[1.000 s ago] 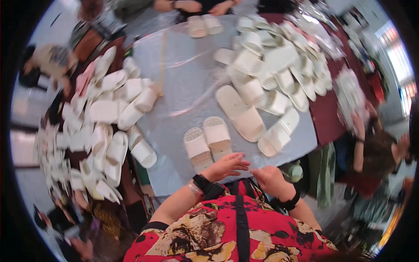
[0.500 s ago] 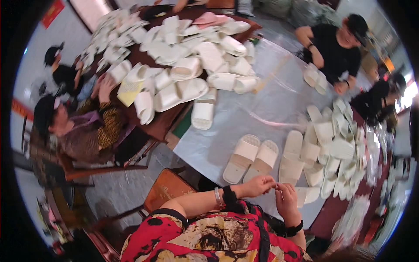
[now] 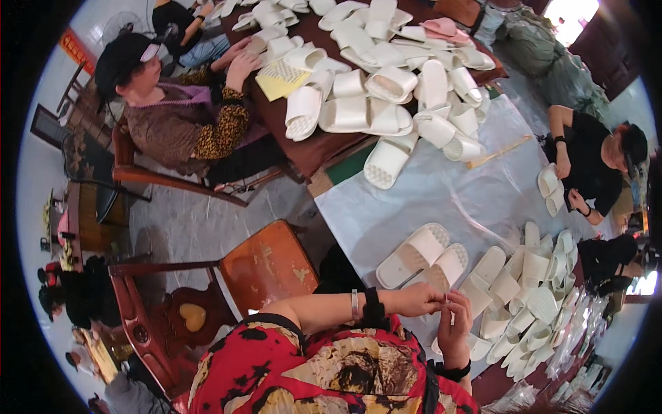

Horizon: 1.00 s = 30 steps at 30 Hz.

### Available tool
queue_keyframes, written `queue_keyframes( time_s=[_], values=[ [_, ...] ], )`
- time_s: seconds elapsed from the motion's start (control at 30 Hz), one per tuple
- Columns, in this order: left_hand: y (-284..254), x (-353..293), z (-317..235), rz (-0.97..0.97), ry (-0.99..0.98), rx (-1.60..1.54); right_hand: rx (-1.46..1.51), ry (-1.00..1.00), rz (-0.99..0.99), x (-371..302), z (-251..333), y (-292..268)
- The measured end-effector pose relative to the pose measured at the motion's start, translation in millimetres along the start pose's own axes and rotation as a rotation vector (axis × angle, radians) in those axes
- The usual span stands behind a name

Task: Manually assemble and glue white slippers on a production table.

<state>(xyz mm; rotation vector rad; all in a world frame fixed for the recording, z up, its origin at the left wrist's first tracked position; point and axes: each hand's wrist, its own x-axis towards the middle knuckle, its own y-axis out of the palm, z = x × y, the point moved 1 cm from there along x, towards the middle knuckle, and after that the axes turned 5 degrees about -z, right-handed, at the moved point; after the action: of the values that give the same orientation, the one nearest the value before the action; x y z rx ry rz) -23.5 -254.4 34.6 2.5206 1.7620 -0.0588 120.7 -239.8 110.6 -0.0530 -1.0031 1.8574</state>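
My left hand [image 3: 418,300] and my right hand [image 3: 456,323] meet in front of my body, fingertips pinched together. Whatever lies between them is too small to make out. Just beyond them a pair of off-white slide slippers [image 3: 414,255] lies on the grey sheet [image 3: 372,207] that covers the table. My left hand partly covers the nearer slipper. To the right of my hands, a heap of similar slippers [image 3: 527,276] spreads along the table.
A second slipper pile [image 3: 386,90] covers the far table, with a yellow paper [image 3: 281,79] beside it. A seated person [image 3: 179,117] works at the left. Another person [image 3: 593,159] holds slippers at the right. A wooden chair [image 3: 265,262] stands left of me.
The whole view has swung, so most of the scene sits differently in the picture, with more of the chair showing. My hands stay together, fingertips pinched.
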Motion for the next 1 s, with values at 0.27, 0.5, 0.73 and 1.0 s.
queue_keyframes(
  time_s=[0.27, 0.5, 0.73, 1.0],
  values=[
    [-63, -86, 68, -0.720, -0.356, -0.037, 0.006, 0.285, 0.339, -26, -29, -2],
    [-35, -244, 174, -0.736, -0.886, -0.307, -0.044, 0.270, 0.491, -20, -60, 10],
    [95, -358, 306, -0.570, -0.949, -0.673, -0.136, 0.337, 0.575, -17, -119, 35],
    [49, -310, 242, -0.610, -1.054, -1.400, -0.257, 0.405, 0.664, -21, -153, 66]
  ],
)
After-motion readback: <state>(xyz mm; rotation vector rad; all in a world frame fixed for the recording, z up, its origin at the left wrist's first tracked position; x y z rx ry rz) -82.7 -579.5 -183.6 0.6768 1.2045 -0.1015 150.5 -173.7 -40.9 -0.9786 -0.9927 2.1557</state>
